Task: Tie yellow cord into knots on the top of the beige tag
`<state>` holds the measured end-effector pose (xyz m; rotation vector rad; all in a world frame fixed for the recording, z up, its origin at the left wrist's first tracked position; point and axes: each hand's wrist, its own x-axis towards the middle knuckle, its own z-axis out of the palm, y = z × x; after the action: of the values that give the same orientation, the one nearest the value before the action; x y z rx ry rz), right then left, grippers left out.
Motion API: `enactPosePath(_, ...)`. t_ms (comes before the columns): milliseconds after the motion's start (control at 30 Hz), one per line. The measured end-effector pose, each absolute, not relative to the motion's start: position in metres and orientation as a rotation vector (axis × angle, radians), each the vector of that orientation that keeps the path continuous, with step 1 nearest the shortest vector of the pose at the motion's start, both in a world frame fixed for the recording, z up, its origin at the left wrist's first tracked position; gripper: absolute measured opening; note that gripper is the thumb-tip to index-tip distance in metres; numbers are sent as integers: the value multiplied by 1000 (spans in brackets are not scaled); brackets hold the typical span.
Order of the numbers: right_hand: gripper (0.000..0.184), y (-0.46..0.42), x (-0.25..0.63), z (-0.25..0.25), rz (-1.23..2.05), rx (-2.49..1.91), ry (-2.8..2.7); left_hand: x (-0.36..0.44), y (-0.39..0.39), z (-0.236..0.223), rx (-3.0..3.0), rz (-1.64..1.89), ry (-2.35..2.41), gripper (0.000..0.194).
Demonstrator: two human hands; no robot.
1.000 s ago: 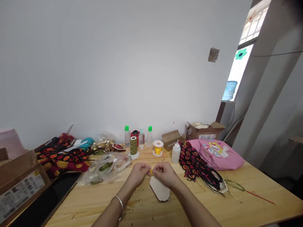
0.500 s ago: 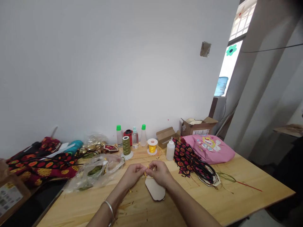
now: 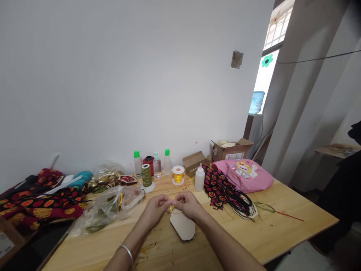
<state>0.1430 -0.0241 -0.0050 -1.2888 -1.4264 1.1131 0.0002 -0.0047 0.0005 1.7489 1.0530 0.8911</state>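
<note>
Both hands meet over the middle of the wooden table (image 3: 158,241). My left hand (image 3: 158,206) pinches a thin yellow cord (image 3: 176,212) between thumb and fingertips. Close against it, my right hand (image 3: 188,204) also pinches the cord, which forms a small loop at the top of a flat, pale wooden plaque (image 3: 183,227). The plaque has a shaped outline and hangs or rests just below my fingers; which of these I cannot tell. The fingertips cover the exact crossing of the cord. Behind the hands stands a spool of yellow cord (image 3: 178,177).
Along the wall are an olive thread cone (image 3: 146,176), green-capped bottles (image 3: 167,162) and a white squeeze bottle (image 3: 199,179). Plastic bags (image 3: 113,203) and patterned fabric (image 3: 53,210) lie left. Dark patterned strips (image 3: 217,184), black cord (image 3: 239,201) and a pink bag (image 3: 244,175) lie right.
The view has turned slightly to the right, so things appear shifted left. My hands keep their pinch on the yellow cord, and its loop looks a little different in shape.
</note>
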Motion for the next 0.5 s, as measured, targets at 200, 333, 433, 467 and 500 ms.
enactPosePath(200, 17, -19, 144, -14, 1050, -1293, -1456, 3, -6, 3, 1515, 948, 1094, 27)
enactPosePath(333, 22, -16, 145, -20, 1034, -1269, -1495, 2, -7, 3, 1424, 987, 1119, 27)
enactPosePath(433, 23, -15, 145, -21, 998, -1288, -1511, 2, -7, 3, 1346, 1027, 1147, 28)
enactPosePath(467, 23, -16, 145, -21, 984, -1289, -1516, 2, -7, 3, 1332, 1041, 1156, 28)
enactPosePath(500, 23, -16, 145, -21, 966, -1285, -1523, 2, -8, 3, 1328, 1050, 1161, 27)
